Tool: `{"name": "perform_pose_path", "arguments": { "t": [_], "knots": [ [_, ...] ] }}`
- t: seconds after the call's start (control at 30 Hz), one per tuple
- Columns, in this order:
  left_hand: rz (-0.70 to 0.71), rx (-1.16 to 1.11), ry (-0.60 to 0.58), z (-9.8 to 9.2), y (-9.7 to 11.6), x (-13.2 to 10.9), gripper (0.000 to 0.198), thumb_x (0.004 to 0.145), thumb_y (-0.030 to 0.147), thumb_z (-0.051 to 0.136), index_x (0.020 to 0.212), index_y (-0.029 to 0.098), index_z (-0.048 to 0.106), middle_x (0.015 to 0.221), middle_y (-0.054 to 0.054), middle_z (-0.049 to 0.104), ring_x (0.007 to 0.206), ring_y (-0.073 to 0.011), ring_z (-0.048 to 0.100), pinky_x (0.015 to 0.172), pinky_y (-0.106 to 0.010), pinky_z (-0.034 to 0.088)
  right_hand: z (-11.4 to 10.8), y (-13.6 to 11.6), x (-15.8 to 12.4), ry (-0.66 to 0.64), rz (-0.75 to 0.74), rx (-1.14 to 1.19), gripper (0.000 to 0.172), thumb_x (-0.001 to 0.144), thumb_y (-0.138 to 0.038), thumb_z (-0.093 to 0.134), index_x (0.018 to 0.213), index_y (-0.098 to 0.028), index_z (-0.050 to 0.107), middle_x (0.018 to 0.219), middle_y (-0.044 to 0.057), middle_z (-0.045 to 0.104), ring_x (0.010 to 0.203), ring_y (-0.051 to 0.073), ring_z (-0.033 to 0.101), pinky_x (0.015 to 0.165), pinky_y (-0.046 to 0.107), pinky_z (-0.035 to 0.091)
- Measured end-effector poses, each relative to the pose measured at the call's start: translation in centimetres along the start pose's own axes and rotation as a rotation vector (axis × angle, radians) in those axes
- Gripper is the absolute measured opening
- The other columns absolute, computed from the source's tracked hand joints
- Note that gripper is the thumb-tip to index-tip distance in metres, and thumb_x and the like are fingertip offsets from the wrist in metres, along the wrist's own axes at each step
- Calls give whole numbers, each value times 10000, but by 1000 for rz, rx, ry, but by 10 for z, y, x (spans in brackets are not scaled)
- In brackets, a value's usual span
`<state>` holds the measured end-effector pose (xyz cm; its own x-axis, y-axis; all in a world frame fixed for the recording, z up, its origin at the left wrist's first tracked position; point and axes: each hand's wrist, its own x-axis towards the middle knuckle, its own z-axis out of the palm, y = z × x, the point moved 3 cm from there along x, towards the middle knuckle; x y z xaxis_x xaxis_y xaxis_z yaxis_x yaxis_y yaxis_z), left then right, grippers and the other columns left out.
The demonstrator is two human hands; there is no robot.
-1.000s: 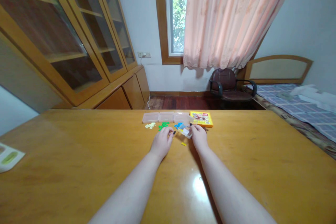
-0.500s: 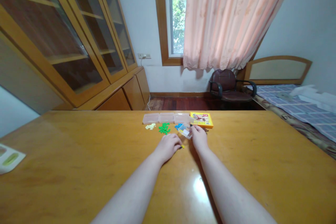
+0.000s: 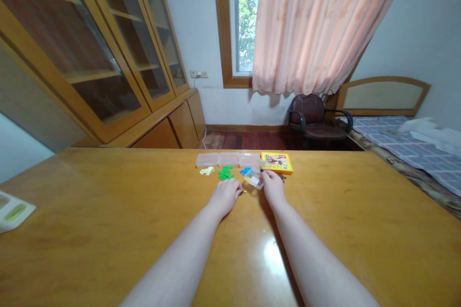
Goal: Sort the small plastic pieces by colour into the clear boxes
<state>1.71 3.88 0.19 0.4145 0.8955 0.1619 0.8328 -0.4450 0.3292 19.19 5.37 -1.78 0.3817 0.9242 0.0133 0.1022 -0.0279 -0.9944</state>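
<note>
Above the table, my right hand [image 3: 273,186] grips a small clear plastic box [image 3: 254,180] by its right side, tilted, with a bit of yellow and a white patch showing in it. To the left, my left hand [image 3: 226,195] is closed low over the tabletop, and a small yellow piece [image 3: 244,192] shows at its fingertips. Just beyond that hand lies a pile of green pieces [image 3: 225,172]. Blue pieces [image 3: 245,171] sit behind the clear box, and cream pieces [image 3: 206,171] lie farther left. Some brown pieces [image 3: 283,177] are partly hidden by my right hand.
Several clear plastic trays [image 3: 208,159] stand in a row near the far edge of the wooden table [image 3: 144,211], beside a yellow printed box [image 3: 277,162]. A white object with a green patch [image 3: 16,211] rests at the left edge. A chair [image 3: 311,115] stands beyond.
My left hand has shifted slightly left and away from me, with the yellow piece at its fingertips. The right hand holds the clear box almost unmoved. The view has shifted a little.
</note>
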Motion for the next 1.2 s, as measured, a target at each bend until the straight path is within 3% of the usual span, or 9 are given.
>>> {"name": "perform_pose_path", "arguments": {
  "t": [0.1,0.27,0.33,0.43,0.5,0.67,0.87,1.07,1.2],
  "knots": [
    [-30,-19,53,-2,-1,0,86,832,219,539,806,195,617,843,-35,628,825,-179,576,761,-300,426,0,2,1,-13,5,-22,297,693,-413,499,678,-151,639,664,43,649,622,176,550,580,251,381],
    [-152,-154,419,-22,-10,-4,122,858,198,472,868,187,593,906,-49,616,867,-177,563,790,-311,443,2,-1,-3,-60,-44,-157,287,717,-409,479,662,-169,626,640,23,625,642,179,550,602,254,375],
    [-128,-217,496,-27,-12,-5,134,864,201,455,873,187,588,912,-51,612,873,-172,559,792,-307,452,6,-6,-9,-123,-87,-197,269,718,-391,478,633,-176,616,618,12,609,634,175,540,599,251,364],
    [-11,-253,430,-25,-9,-4,155,866,213,459,944,199,593,984,-49,614,960,-173,549,861,-319,440,12,-13,-15,-225,-140,-181,248,706,-369,488,599,-179,607,597,2,595,621,167,524,593,245,356],
    [9,-244,357,-21,-8,-3,182,865,227,467,997,211,592,1037,-49,611,1008,-179,540,895,-335,424,11,-14,-15,-198,-129,-138,246,698,-373,497,593,-179,605,590,2,592,602,163,510,583,244,354],
    [-135,-144,234,-12,-13,0,100,827,249,535,841,197,619,881,-30,635,854,-173,566,787,-306,436,1,-6,-5,-15,-35,-31,277,700,-414,510,619,-170,612,612,22,611,593,165,507,567,245,359],
    [-194,-36,76,-1,-17,1,82,758,276,638,793,201,635,850,-25,648,823,-176,576,729,-280,413,3,0,-3,-42,-35,-23,287,711,-423,511,629,-167,613,615,17,602,603,163,510,571,244,361],
    [-216,14,34,2,-17,2,88,804,265,578,804,198,635,857,-41,643,835,-186,581,720,-282,405,5,0,-3,-59,-47,-39,290,697,-431,524,639,-169,635,610,10,612,606,163,522,579,247,368],
    [-215,41,29,2,-14,2,98,828,244,541,814,193,624,871,-52,629,857,-194,578,744,-295,407,10,0,-6,-95,70,136,245,665,-412,550,606,-178,590,557,-5,586,511,139,485,498,238,344]
  ]
}}
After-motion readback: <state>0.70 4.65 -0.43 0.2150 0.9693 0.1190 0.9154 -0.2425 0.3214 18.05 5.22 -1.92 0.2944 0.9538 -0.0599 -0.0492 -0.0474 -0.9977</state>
